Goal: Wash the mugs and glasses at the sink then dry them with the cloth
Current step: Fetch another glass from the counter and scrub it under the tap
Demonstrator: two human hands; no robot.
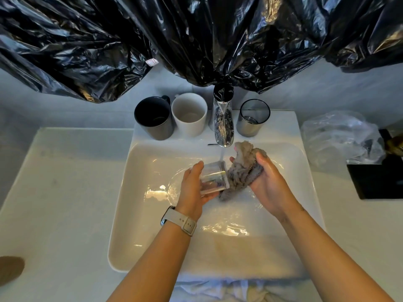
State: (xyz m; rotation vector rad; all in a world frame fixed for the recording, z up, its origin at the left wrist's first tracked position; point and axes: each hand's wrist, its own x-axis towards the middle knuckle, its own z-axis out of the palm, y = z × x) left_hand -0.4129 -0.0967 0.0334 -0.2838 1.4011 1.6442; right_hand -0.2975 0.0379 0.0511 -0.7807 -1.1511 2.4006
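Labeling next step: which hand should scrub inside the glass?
Right hand: it already grips the cloth beside the glass, whose mouth faces it. The left hand holds that glass under the stream.

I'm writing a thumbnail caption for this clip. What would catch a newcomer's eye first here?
Crumpled black plastic sheeting fills the top of the view, hanging over the tap. Below it, over the white basin, the left hand holds a clear glass under the running water while the right hand grips a grey cloth against it. On the ledge behind stand a dark mug, a white mug and a smoky glass.
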